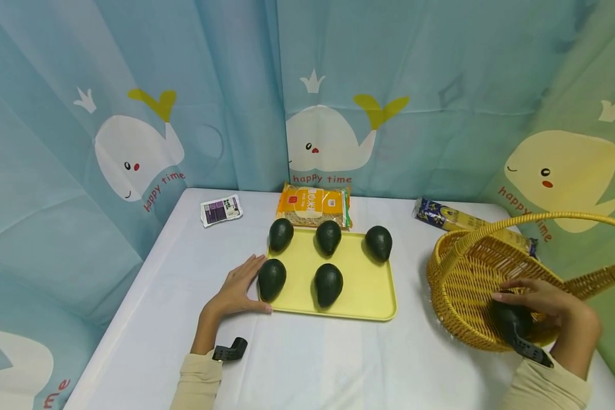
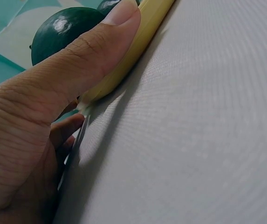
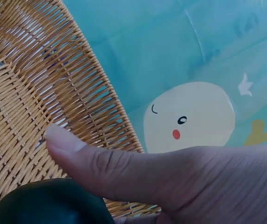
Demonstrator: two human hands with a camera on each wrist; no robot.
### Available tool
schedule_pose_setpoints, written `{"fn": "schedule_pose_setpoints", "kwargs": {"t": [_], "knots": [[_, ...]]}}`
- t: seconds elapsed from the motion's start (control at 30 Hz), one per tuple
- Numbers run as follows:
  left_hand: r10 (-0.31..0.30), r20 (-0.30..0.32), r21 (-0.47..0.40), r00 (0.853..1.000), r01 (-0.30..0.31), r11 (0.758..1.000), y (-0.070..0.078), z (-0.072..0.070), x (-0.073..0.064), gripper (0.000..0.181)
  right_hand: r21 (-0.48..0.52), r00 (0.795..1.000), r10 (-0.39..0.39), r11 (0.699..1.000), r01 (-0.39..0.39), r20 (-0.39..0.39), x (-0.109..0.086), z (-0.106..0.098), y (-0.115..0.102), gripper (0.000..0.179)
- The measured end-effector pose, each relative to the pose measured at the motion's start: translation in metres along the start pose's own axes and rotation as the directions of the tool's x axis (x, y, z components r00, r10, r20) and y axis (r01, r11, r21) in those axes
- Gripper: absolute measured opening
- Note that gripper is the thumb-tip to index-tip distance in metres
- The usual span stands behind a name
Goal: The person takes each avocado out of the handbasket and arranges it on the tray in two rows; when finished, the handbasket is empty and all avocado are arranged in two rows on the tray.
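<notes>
A yellow tray (image 1: 359,290) lies on the table with several dark green avocados (image 1: 328,285) on it in two rows. At its front left corner rests my left hand (image 1: 238,290), fingers stretched along the left edge and thumb at the front edge. In the left wrist view the thumb (image 2: 91,60) lies along the tray's rim, close to an avocado (image 2: 63,35). My right hand (image 1: 538,299) reaches inside a woven basket (image 1: 466,285) and grips another avocado (image 3: 49,205), thumb over its top. Part of that avocado is hidden by the hand and wrist camera.
The basket's tall handle (image 1: 558,216) arches above the right hand. Behind the basket lies a long blue and yellow packet (image 1: 441,215). A bag of grain (image 1: 312,205) stands behind the tray, and a small white and purple packet (image 1: 221,210) lies at the back left. Printed curtains enclose the table.
</notes>
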State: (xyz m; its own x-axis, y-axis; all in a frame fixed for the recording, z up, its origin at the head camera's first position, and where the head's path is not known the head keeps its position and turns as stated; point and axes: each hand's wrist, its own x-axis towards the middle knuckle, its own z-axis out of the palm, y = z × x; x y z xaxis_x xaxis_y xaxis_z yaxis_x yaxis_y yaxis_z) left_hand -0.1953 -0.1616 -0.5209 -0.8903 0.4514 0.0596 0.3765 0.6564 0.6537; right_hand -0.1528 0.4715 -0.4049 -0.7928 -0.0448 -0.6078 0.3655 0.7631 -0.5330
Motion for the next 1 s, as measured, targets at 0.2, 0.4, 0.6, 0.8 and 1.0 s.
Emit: {"fn": "schedule_pose_setpoints", "kwargs": {"t": [0.2, 0.4, 0.6, 0.8, 1.0], "knots": [[-0.004, 0.003, 0.008, 1.000, 0.004, 1.000, 0.0002, 0.0009, -0.0001, 0.122, -0.048, 1.000, -0.015, 0.999, 0.015, -0.012, -0.0010, 0.0049, 0.0000, 0.075], [-0.009, 0.004, 0.014, 1.000, 0.008, 1.000, -0.0007, 0.0014, 0.0002, 0.123, -0.100, 1.000, 0.006, 0.995, -0.007, -0.007, -0.0017, 0.0065, -0.0027, 0.079], [-0.007, 0.003, 0.012, 1.000, 0.007, 1.000, -0.0011, 0.0016, 0.0005, 0.123, -0.092, 0.999, 0.044, 0.995, -0.042, 0.016, -0.0021, 0.0080, -0.0053, 0.092], [0.000, 0.001, 0.011, 1.000, 0.000, 1.000, -0.0015, 0.0015, 0.0016, 0.123, -0.008, 0.998, 0.056, 0.998, -0.056, 0.021, -0.0005, 0.0102, -0.0032, 0.093], [-0.010, 0.006, 0.010, 1.000, 0.010, 1.000, 0.0001, 0.0010, 0.0003, 0.123, 0.053, 0.996, 0.085, 0.995, -0.087, 0.038, 0.0031, 0.0104, 0.0015, 0.103]]}}
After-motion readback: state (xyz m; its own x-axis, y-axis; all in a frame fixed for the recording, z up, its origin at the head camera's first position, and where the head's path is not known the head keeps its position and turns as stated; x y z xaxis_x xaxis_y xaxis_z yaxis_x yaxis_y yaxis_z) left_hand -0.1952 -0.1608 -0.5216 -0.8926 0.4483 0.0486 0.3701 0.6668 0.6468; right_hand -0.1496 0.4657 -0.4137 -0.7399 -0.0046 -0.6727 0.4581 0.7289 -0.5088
